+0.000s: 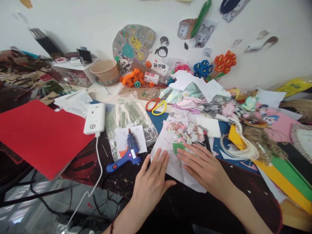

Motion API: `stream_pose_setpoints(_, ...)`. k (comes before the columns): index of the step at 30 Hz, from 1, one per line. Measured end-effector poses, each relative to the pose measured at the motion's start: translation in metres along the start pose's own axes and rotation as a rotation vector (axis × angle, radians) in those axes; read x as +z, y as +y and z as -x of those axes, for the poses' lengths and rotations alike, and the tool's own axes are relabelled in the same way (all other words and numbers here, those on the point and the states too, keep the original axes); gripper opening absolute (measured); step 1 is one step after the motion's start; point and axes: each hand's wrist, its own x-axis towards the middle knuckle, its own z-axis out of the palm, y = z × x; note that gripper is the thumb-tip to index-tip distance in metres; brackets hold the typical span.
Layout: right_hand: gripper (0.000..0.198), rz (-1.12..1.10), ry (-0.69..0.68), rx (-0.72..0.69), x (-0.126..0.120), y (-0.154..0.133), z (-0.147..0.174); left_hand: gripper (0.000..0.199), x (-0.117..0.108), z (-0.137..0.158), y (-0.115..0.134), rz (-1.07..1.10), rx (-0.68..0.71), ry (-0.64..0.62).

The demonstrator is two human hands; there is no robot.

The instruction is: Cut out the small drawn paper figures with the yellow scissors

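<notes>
hands [151, 178] [209, 170] palms-down, unclenched, at a white sheet [179, 169] — glue gun [133, 154] at left, scrap pile [181, 128] and scissors [156, 106] beyond

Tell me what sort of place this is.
Probably a craft workspace, though whether in a home or a studio I can't tell: a glue gun, scissors and blue flowers that look handmade are in view.

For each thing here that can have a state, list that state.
Left hand, open, palm down
Right hand, open, palm down
White sheet under right hand, lying flat
Glue gun, lying on its side, light lit
Power bank, cable plugged in
Scissors, lying down, blade opening unclear
Paper bowl, upright, uncovered
</notes>
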Motion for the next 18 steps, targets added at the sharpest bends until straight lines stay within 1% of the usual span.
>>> stream_pose_setpoints(4,0.032,0.015,-0.004,-0.007,-0.0012,-0.0010,0.0016,0.064,0.0016,-0.0016,0.0000,0.007,0.000,-0.042)
stream_pose_setpoints(9,0.029,0.029,-0.004,-0.010,-0.0046,-0.0008,0.0027,0.065,-0.0020,-0.0001,0.0000,-0.006,-0.021,-0.035)
stream_pose_setpoints(13,0.029,0.016,-0.002,0.012,-0.0038,-0.0010,0.0049,0.065,0.0025,0.0002,-0.0006,-0.017,0.005,-0.045)
stream_pose_setpoints(15,0.031,0.005,0.001,0.021,-0.0040,-0.0016,0.0055,0.061,0.0036,-0.0011,-0.0015,-0.012,0.005,-0.039)
stream_pose_setpoints(18,0.030,0.000,0.000,0.026,-0.0066,-0.0029,0.0061,0.047,0.0003,-0.0029,-0.0034,0.018,-0.005,0.016)
